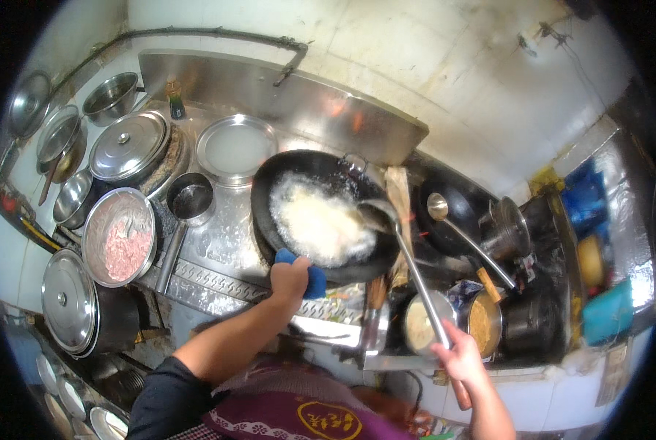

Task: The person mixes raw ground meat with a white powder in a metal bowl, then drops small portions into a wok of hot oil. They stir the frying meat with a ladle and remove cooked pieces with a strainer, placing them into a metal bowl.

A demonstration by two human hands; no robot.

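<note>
My left hand (290, 281) grips the near rim of a large black wok (265, 192) through a folded blue cloth (317, 283). Pale, foaming food (319, 220) bubbles in oil across the wok's bottom. In my right hand (460, 352) is the long handle of a steel wok ladle (416, 269), held close to its wooden end. The ladle's bowl (378, 212) dips into the wok at the right edge of the foam. What lies under the foam cannot be made out.
Left of the wok stand a saucepan (190, 201), a steel bowl of pink raw meat (127, 247) and lidded pots (130, 143). A round steel tray (237, 147) lies behind. On the right are a second wok (454, 225) with a ladle (471, 236) and seasoning containers (484, 324).
</note>
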